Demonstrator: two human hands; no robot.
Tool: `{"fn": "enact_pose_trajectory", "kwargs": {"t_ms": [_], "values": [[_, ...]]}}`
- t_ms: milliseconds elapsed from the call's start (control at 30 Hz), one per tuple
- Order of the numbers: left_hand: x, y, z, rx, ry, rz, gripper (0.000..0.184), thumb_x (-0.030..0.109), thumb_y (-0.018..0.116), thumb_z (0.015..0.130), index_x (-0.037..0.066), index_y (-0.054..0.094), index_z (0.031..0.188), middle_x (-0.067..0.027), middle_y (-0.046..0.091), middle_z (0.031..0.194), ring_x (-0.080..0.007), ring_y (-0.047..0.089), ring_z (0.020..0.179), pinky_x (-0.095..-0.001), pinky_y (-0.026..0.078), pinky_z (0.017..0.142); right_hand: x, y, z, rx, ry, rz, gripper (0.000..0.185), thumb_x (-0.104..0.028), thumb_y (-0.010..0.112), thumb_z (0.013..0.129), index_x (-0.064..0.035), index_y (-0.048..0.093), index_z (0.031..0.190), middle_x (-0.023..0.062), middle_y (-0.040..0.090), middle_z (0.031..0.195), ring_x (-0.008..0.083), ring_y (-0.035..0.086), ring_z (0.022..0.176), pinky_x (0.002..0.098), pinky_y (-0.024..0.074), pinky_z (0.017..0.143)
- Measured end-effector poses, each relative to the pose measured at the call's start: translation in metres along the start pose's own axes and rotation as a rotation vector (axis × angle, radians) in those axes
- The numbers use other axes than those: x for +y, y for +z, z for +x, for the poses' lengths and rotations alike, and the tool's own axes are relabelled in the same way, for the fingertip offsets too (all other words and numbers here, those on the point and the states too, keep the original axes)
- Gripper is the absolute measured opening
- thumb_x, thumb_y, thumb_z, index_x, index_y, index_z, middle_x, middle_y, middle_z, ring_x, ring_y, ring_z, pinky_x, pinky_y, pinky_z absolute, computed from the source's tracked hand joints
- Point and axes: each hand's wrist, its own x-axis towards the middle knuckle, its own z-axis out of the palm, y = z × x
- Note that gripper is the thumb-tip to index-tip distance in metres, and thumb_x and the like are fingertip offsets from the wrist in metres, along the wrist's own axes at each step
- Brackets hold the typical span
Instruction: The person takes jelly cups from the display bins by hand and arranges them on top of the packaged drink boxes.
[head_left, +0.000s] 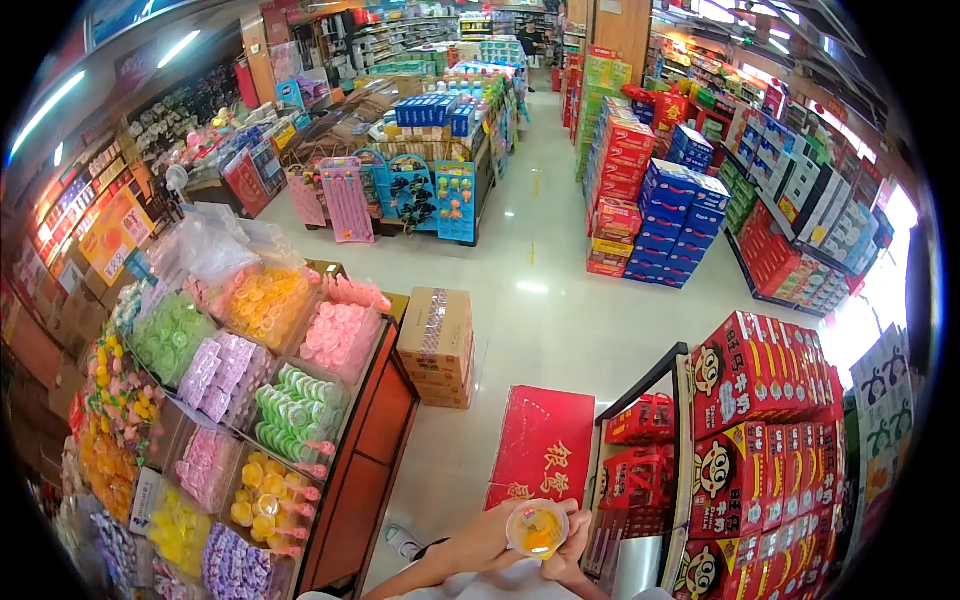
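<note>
Cup (538, 528), just one, sits low in your view between your left hand (487, 538) and your right hand (576, 536), with both grips grasping it. It is round-rimmed, see-through and plastic-looking, with glossy orange and yellow contents. To your left, one display stand (345, 510) with smooth reddish-brown side panels carries at least nine clear bins (352, 370). You can see pink, green, lilac, yellow and purple sweets (340, 335) heaped in them, and the bin nearest your hands has rounded orange cups (264, 498). Beyond that stand, you have at least two brown cardboard cartons (435, 335), square-edged and stacked. One flat red panel (540, 430) with gold characters lies ahead of your hands, over a shiny pale floor (530, 340). To your right, three tiers of boxy red milk packs (712, 470) show three round cartoon faces. One shoe (403, 541) shows left of your hands.
</note>
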Motion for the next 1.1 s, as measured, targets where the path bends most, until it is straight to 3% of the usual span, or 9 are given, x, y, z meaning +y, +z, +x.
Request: {"fn": "enact_pose_trajectory", "kwargs": {"t_ms": [133, 233, 300, 433, 500, 600, 900, 1100], "values": [[0.006, -0.01, -0.01, 0.121, -0.002, -0.045, 0.05, 0.016, 0.067, 0.077, -0.001, 0.052, 0.122, -0.0184, 0.059, 0.117, -0.0378, 0.057, 0.102, -0.0401, 0.045, 0.09, 0.0, 0.015, 0.003, -0.044, -0.033, -0.043, 0.046, 0.013, 0.059, 0.07, -0.0114, 0.027, 0.092, 0.0111, 0.042, 0.097, 0.0178, 0.041, 0.084, 0.0315, 0.0378, 0.081], [0.009, -0.017, -0.029, 0.135, 0.014, 0.015, 0.053, 0.017, 0.068, 0.077, -0.001, 0.051, 0.124, -0.019, 0.057, 0.118, -0.0379, 0.054, 0.107, -0.0414, 0.043, 0.094, 0.005, 0.025, -0.001, -0.07, -0.026, -0.079, 0.047, 0.012, 0.061, 0.069, -0.0118, 0.028, 0.091, 0.0096, 0.041, 0.094, 0.0177, 0.038, 0.08, 0.0309, 0.0359, 0.078], [0.003, -0.018, -0.044, 0.152, -0.05, 0.012, 0.06, 0.026, 0.07, 0.081, 0.001, 0.044, 0.13, -0.0212, 0.05, 0.125, -0.0378, 0.047, 0.117, -0.0437, 0.039, 0.1, 0.01, 0.032, -0.001, -0.077, -0.024, -0.099, 0.047, 0.012, 0.062, 0.069, -0.012, 0.028, 0.091, 0.009, 0.041, 0.092, 0.0178, 0.037, 0.079, 0.0307, 0.0349, 0.076], [0.0, -0.031, -0.059, 0.15, -0.069, -0.031, 0.06, 0.024, 0.07, 0.081, 0.002, 0.044, 0.131, -0.0206, 0.048, 0.128, -0.0382, 0.046, 0.118, -0.0434, 0.038, 0.1, 0.013, 0.05, 0.001, -0.135, -0.022, -0.091, 0.047, 0.012, 0.063, 0.068, -0.0118, 0.029, 0.09, 0.0095, 0.042, 0.092, 0.0182, 0.038, 0.079, 0.0302, 0.0348, 0.075], [-0.001, -0.039, -0.063, 0.088, 0.02, 0.047, 0.061, 0.023, 0.069, 0.081, 0.002, 0.043, 0.132, -0.0204, 0.046, 0.131, -0.0378, 0.046, 0.119, -0.0428, 0.038, 0.101, 0.016, 0.057, 0.001, -0.159, -0.011, -0.092, 0.047, 0.012, 0.063, 0.068, -0.0117, 0.029, 0.091, 0.0098, 0.042, 0.092, 0.0183, 0.039, 0.079, 0.0297, 0.0348, 0.075], [0.006, -0.052, -0.074, 0.157, -0.018, -0.034, 0.061, 0.022, 0.07, 0.081, 0.002, 0.044, 0.132, -0.0207, 0.046, 0.132, -0.0373, 0.045, 0.12, -0.0423, 0.038, 0.101, 0.019, 0.07, 0.002, -0.151, 0.037, -0.076, 0.046, 0.014, 0.061, 0.068, -0.0117, 0.029, 0.09, 0.0106, 0.043, 0.094, 0.0177, 0.04, 0.079, 0.0288, 0.0351, 0.075], [-0.01, -0.073, -0.114, 0.28, -0.091, -0.089, 0.057, 0.019, 0.07, 0.081, 0.004, 0.046, 0.131, -0.0174, 0.047, 0.133, -0.0343, 0.045, 0.122, -0.0396, 0.036, 0.103, 0.036, 0.121, 0.006, -0.209, 0.111, -0.074, 0.044, 0.016, 0.056, 0.071, -0.0107, 0.029, 0.094, 0.011, 0.042, 0.1, 0.0157, 0.042, 0.086, 0.0285, 0.0374, 0.082], [-0.006, -0.107, -0.149, 0.341, -0.046, -0.018, 0.057, 0.021, 0.071, 0.081, 0.004, 0.047, 0.13, -0.0177, 0.048, 0.132, -0.0357, 0.048, 0.119, -0.0403, 0.038, 0.1, 0.057, 0.161, 0.004, -0.302, 0.164, -0.007, 0.046, 0.014, 0.062, 0.076, -0.01, 0.031, 0.1, 0.0115, 0.042, 0.108, 0.0159, 0.044, 0.098, 0.0301, 0.0375, 0.089]]}}
